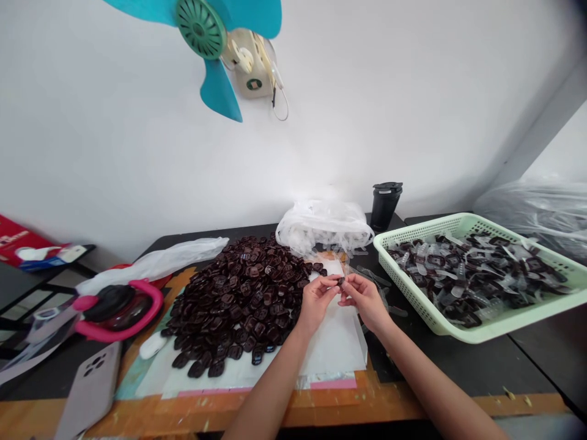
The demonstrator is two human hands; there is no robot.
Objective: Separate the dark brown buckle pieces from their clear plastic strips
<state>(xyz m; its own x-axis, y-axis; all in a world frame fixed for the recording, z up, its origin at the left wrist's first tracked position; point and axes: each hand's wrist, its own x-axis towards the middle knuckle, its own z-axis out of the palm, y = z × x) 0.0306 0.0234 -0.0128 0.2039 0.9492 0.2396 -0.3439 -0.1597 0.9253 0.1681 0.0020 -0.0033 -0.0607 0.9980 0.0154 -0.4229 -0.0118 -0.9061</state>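
Above the white sheet (pixel 337 348), my left hand (pixel 318 300) and my right hand (pixel 364 297) meet, fingertips pinched together on a small dark brown piece (pixel 340 281). Most of that piece is covered by my fingers. To the left of my hands spreads a big heap of dark brown, rounded-square plastic pieces (pixel 243 293). Several clear plastic strips (pixel 373 275) lie on the black table just beyond my right hand. A white plastic bag (pixel 325 226) holding translucent parts sits behind both hands.
At right stands a pale green basket (pixel 443 327) filled with brown pieces joined to clear strips. A black cup (pixel 386 205) is at the back. Leftward are a pink-handled pot (pixel 120 308), a phone (pixel 92 388) and a white oval object (pixel 153 345). A blue-bladed fan (pixel 202 30) hangs on the wall.
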